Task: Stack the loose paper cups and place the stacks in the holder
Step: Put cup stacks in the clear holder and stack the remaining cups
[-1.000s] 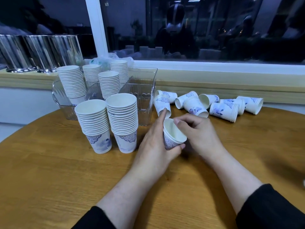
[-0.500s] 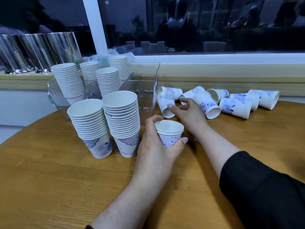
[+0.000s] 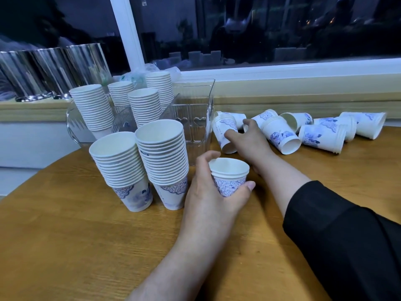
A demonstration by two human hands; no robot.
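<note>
Your right hand (image 3: 246, 139), fingers spread, reached the fallen cup (image 3: 225, 135) at center frame, its mouth pointing toward you; your left hand (image 3: 208, 192) gripped the upright short stack (image 3: 229, 177).

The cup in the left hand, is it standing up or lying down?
Standing up. The cup shows its open mouth on top, with the left hand wrapped round its side.

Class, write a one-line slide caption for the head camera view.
Left hand holds an upright cup while the right hand reaches a fallen cup.
</note>
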